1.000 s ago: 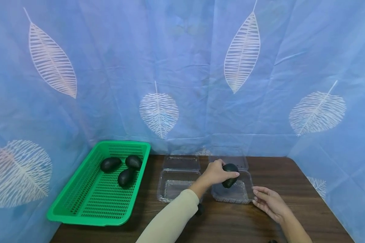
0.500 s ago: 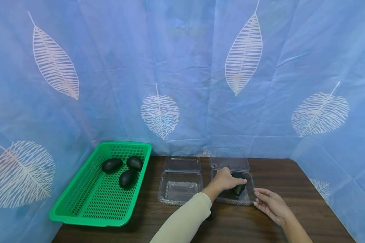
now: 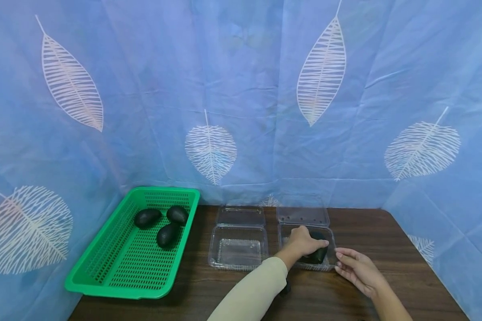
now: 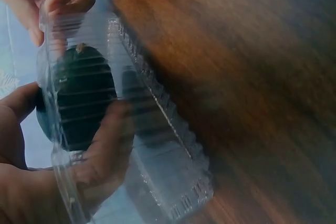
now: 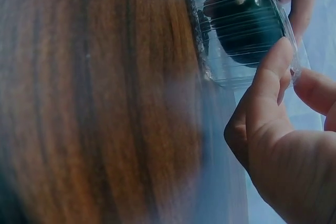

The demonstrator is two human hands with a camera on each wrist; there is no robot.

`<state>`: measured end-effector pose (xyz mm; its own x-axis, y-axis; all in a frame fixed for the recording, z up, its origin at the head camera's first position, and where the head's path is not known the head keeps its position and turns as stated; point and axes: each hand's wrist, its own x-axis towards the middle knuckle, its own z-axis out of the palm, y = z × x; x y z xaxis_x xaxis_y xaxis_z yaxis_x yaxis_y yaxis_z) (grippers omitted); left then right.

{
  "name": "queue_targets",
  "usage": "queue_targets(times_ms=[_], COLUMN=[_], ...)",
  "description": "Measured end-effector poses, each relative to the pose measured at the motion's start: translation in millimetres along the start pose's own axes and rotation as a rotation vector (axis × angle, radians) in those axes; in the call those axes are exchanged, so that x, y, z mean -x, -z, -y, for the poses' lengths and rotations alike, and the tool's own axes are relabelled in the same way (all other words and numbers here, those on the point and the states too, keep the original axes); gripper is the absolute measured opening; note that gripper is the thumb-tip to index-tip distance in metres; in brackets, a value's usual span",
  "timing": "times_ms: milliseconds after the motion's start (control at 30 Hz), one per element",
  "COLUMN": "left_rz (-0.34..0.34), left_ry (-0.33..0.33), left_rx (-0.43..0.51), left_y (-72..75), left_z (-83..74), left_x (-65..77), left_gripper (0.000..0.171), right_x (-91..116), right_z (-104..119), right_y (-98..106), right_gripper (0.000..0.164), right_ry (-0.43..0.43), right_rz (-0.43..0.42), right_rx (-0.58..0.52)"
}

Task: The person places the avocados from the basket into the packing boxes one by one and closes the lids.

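Note:
In the head view my left hand (image 3: pixel 304 244) reaches into the right-hand clear plastic clamshell container (image 3: pixel 319 267), gripping a dark avocado (image 3: pixel 320 254) low inside it. Through the ribbed wall, the left wrist view shows the avocado (image 4: pixel 84 100) between thumb and fingers of my left hand (image 4: pixel 26 182). My right hand (image 3: pixel 359 269) pinches the container's right edge near the front corner. Seen from the right wrist, fingers of my right hand (image 5: pixel 278 108) lie against the wall and rim. The container's lid (image 3: pixel 303 216) is folded back.
A second clear clamshell container (image 3: pixel 238 249) stands open just left, with nothing in it. Farther left is a green perforated basket (image 3: pixel 124 292) holding three avocados (image 3: pixel 168 235). A leaf-patterned blue cloth (image 3: pixel 245 89) hangs behind the brown wooden table (image 3: pixel 369 232).
My left hand has lowered the avocado into the right-hand container and shifted it slightly right and toward me. My right hand stays at the container's edge.

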<state>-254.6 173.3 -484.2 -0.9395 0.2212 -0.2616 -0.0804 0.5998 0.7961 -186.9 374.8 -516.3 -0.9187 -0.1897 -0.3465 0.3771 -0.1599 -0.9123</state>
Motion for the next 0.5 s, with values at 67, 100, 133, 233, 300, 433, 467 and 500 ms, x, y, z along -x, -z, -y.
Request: queue_targets(times_ms=[67,100,133,233,300,433,467,500], left_rz=[-0.008,-0.012,-0.011,-0.017,-0.012,0.001,0.005,0.009], left_ry=[-0.002,-0.005,-0.007,-0.009,-0.012,-0.018,-0.021,-0.024], left_rx=[-0.006,-0.008,-0.007,0.006,0.02,0.032,0.03,0.03], left_y=[-2.1,-2.4,-2.8,-3.5,-3.6,-3.5,-3.3,-3.4], left_z=[0.0,-0.2,-0.5,-0.2,0.2,1.9,2.4,3.0], left_x=[-0.2,0.3,0.6,1.4,2.1,1.8,1.7,1.2], left_gripper=[0.049,0.049,0.048,0.045,0.043,0.046,0.046,0.046], right_x=[0.3,0.4,0.4,0.3,0.3,0.5,0.5,0.5], right_z=[0.2,0.2,0.2,-0.1,-0.4,-0.9,-0.9,-0.9], right_y=[-0.4,-0.5,-0.6,-0.7,-0.9,-2.1,-2.6,-3.1], right_gripper=[0.023,0.024,0.025,0.027,0.027,0.026,0.027,0.027], right_ry=[0.003,0.005,0.006,0.01,0.008,0.002,0.002,0.001], right_rz=[0.0,0.001,0.0,0.0,-0.003,-0.019,-0.024,-0.029], right_rx=[0.005,0.009,0.012,0.022,0.024,0.025,0.026,0.028])
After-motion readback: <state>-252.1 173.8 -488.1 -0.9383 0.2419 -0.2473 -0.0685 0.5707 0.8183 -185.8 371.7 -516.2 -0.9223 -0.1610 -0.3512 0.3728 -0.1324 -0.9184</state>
